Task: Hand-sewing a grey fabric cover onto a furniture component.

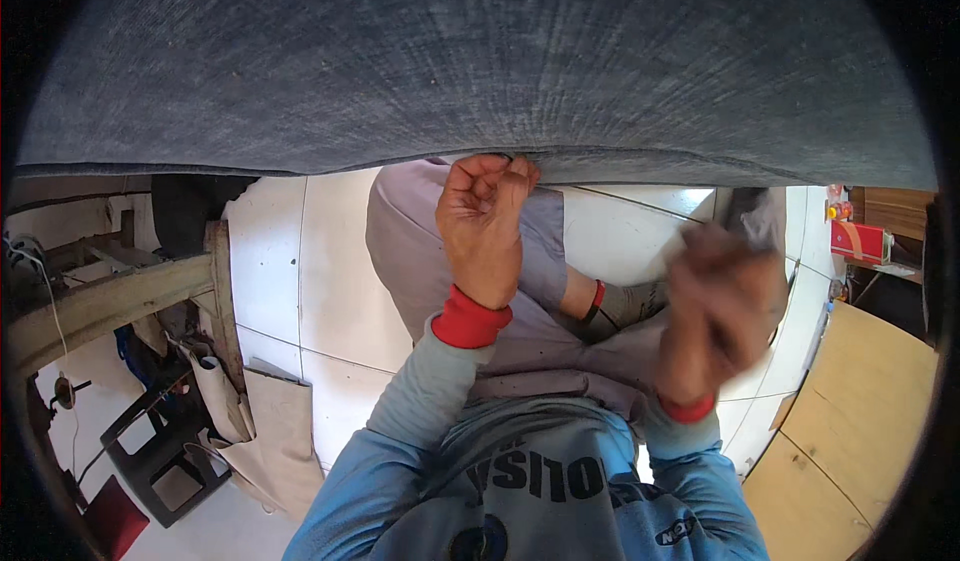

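Sweatshirt: the light blue top (540,496), at 6 o'clock, is nearest; dark lettering crosses its chest, and a red cuff (470,321) rings the left wrist.
Folded legs: grey trousers (405,236) spread above the lap; a foot in a greyish sock (638,301) lies near 1 o'clock, a red-and-black band above it.
Right hand: lifted at 2 o'clock (722,306); it is so blurred that I cannot tell whether the fingers grasp anything; it stands apart from the cloth.
Left hand: raised at 11 o'clock (485,226); thumb and fingertips are pinched together on the cloth's lower edge.
Grey cloth: the dark grey fabric (480,61) spans from 10 through 12 to 2 o'clock, broad and faintly streaked; its seamed edge runs just above the knees.
Floor: white tiles (335,261) with thin dark joints, showing under and around the legs.
Left side: a beige sheet (275,431) and a black plastic frame (165,451) at 8 o'clock; a worn wooden frame (120,296) at 9.
Right side: yellowish boards (855,421) at 4 o'clock; farther off, a red box (862,243) at 2.
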A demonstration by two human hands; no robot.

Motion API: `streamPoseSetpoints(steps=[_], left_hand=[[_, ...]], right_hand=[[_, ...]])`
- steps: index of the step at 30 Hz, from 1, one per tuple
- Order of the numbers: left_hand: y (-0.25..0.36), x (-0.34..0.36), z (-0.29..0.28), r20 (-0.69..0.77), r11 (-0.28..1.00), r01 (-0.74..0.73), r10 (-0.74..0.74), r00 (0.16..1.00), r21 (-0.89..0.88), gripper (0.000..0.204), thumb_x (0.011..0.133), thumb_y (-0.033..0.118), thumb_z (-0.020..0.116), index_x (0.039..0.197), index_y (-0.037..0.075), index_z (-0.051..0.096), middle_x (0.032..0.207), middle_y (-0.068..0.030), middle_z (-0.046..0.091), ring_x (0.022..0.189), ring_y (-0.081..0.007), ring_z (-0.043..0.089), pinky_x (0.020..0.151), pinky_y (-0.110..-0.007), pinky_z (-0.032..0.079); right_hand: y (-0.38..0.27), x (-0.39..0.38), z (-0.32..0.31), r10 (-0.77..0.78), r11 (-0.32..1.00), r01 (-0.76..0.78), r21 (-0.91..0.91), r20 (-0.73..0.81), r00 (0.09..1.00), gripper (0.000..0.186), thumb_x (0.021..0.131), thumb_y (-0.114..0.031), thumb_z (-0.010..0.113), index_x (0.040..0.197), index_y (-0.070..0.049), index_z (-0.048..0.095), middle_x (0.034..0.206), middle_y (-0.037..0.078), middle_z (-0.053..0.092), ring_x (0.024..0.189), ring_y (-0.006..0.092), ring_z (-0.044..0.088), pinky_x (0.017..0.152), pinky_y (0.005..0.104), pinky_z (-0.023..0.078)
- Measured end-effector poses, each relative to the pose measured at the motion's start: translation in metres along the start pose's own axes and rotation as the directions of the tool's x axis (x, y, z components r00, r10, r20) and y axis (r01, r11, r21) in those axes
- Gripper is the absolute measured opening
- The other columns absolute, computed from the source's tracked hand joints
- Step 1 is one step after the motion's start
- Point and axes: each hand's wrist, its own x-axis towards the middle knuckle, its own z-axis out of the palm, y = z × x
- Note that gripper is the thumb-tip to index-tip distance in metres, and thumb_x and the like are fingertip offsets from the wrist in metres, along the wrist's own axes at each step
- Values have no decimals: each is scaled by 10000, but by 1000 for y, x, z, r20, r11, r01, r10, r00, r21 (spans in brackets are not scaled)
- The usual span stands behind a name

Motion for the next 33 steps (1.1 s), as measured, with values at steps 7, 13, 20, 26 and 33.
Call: streamPoseSetpoints(steps=[7, 13, 20, 26, 33], left_hand=[[-5, 2, -3, -43, 998, -13, 16, 999, 55, 129, 898, -1, 661, 992, 6, 573, 876, -73, 682, 842, -120, 650, 801, -242, 503], [-8, 3, -7, -15, 997, -30, 32, 999, 72, 128, 903, -4, 657, 994, 8, 567, 865, -69, 681, 844, -116, 650, 806, -234, 498], [-9, 3, -7, 4, 998, -40, 40, 999, 53, 135, 905, -4, 657, 1001, 6, 563, 868, -71, 684, 837, -108, 646, 794, -227, 497], [-8, 4, -7, -3, 997, -45, 46, 999, 70, 121, 909, 8, 659, 988, 8, 567, 863, -69, 689, 820, -92, 637, 779, -212, 489], [-9, 4, -5, -13, 996, -46, 47, 999, 72, 120, 914, 20, 660, 989, 8, 567, 862, -66, 688, 798, -83, 624, 776, -210, 485]], right_hand=[[64, 6, 36, -64, 961, 111, -252, 188, 980, 349, 715, 135, 675, 1009, -47, 727, 849, 110, 563, 797, 242, 622, 687, 310, 506], [69, 3, 42, -110, 938, 170, -302, 205, 973, 306, 738, 105, 656, 991, -54, 722, 860, 123, 563, 840, 277, 644, 683, 344, 514], [67, 4, 41, -81, 916, 167, -364, 240, 967, 262, 786, 120, 656, 984, -37, 727, 846, 96, 559, 868, 224, 643, 691, 310, 510], [67, 5, 42, -87, 907, 183, -380, 255, 963, 274, 780, 112, 647, 991, -44, 727, 867, 103, 574, 859, 231, 640, 687, 310, 509], [65, 5, 42, -69, 897, 175, -406, 263, 962, 272, 780, 105, 646, 991, -46, 726, 891, 112, 578, 851, 240, 631, 687, 323, 512]])
